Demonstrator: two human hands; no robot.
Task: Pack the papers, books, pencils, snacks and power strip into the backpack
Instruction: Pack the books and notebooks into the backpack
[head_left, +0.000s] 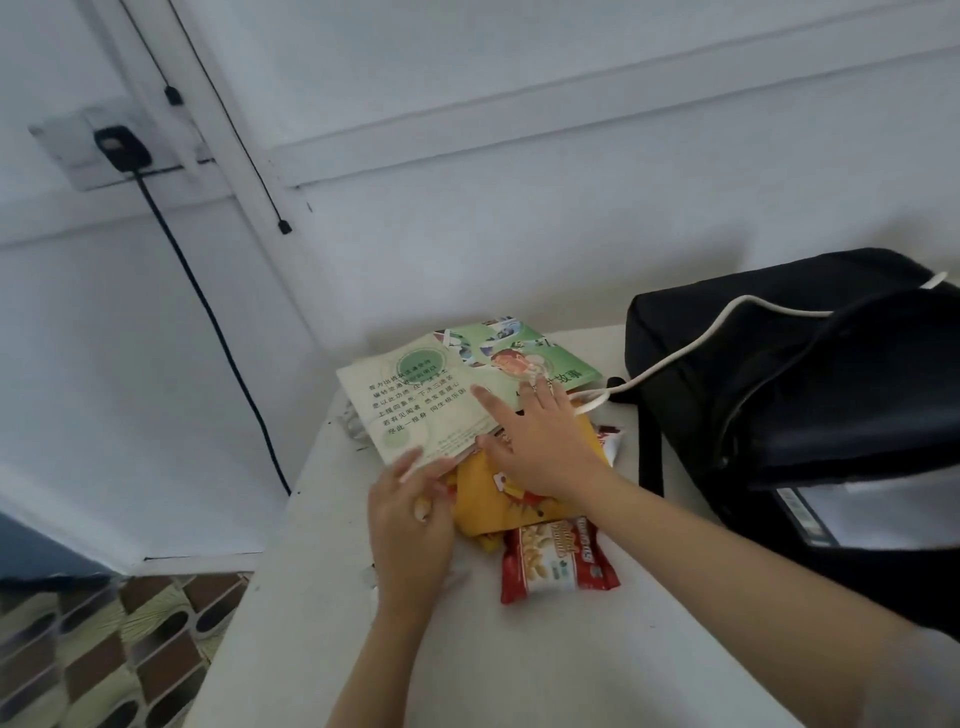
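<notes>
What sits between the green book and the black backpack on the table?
In the head view, a white cord crosses that gap, running from under the green book into the backpack. Otherwise bare table.

- Your left hand (410, 525) sits low and to the left, back of the hand up, wrist straight, forearm bare and reaching in from the bottom edge.
- Its fingers (402, 465) are curled loosely, tips pointing away from you, thumb tucked in beside them.
- Your right hand (540, 441) lies further forward, palm down, fingers spread wide.
- Your right forearm comes in from the lower right, crossing diagonally, bare to the frame edge.
</notes>
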